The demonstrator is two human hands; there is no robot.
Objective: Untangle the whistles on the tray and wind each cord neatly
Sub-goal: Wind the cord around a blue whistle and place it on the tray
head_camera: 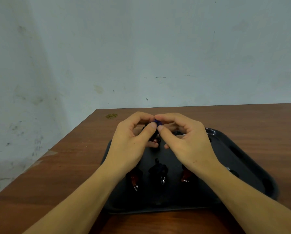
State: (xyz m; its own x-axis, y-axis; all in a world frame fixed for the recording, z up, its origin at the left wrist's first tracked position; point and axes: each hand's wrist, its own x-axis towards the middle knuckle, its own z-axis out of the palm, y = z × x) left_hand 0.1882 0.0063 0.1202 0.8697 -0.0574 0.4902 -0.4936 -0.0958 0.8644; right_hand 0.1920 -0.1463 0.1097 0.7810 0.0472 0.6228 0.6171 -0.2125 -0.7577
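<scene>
Both hands are up above the far part of the tray, fingertips almost touching each other. The left hand (133, 139) and the right hand (185, 141) pinch a small blue whistle (157, 122) between thumbs and pointer fingers. The other fingers curl under. A dark cord (155, 138) hangs in a bunch below the pinch, with a bit of red in it. It is too dark to tell how the cord runs. Both bare arms reach in from the near edge.

Three more whistles lie in a row on the tray, nearer to the person. The left red whistle (134, 179) is partly under the left wrist. The black whistle (158, 171) is in the middle, with cord wound around it. The right red whistle (185, 177) is partly under the right wrist. Two show small shiny metal rings.

The black tray (242, 166) is smooth with round corners and a raised rim. It sits on a brown wooden table (65, 166).
</scene>
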